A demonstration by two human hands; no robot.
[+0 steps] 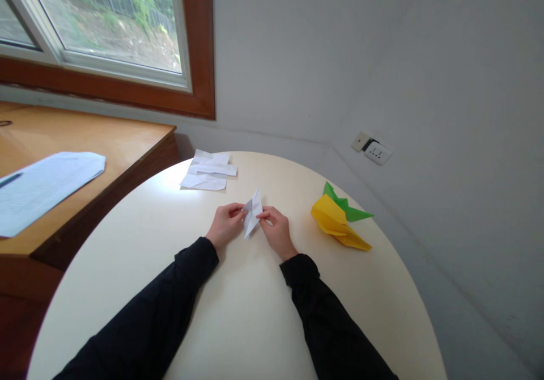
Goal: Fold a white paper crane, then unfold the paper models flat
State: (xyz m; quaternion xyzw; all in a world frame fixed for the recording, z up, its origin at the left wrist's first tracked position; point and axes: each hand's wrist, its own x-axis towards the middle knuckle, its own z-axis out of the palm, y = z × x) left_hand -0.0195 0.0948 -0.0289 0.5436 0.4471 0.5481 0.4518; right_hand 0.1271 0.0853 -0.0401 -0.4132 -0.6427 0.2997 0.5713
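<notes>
A small piece of folded white paper [254,212], pointed at its top and bottom, is held just above the middle of the round table [238,312]. My left hand [226,224] pinches its left side between thumb and fingers. On the right side, my right hand [277,229] grips the paper's edge with its fingertips. Beyond my hands, several white paper pieces [204,181] lie overlapping near the table's far edge. To the right rest a yellow folded paper shape [331,216] and, touching it from behind, a green folded paper shape [351,211].
A wooden desk [127,136] stands at the left with white sheets [51,190] and a pen [11,180] on it. Grey walls [289,51] border the table's far and right sides. A wall socket [378,152] and a wood-framed window [203,45] are set in them.
</notes>
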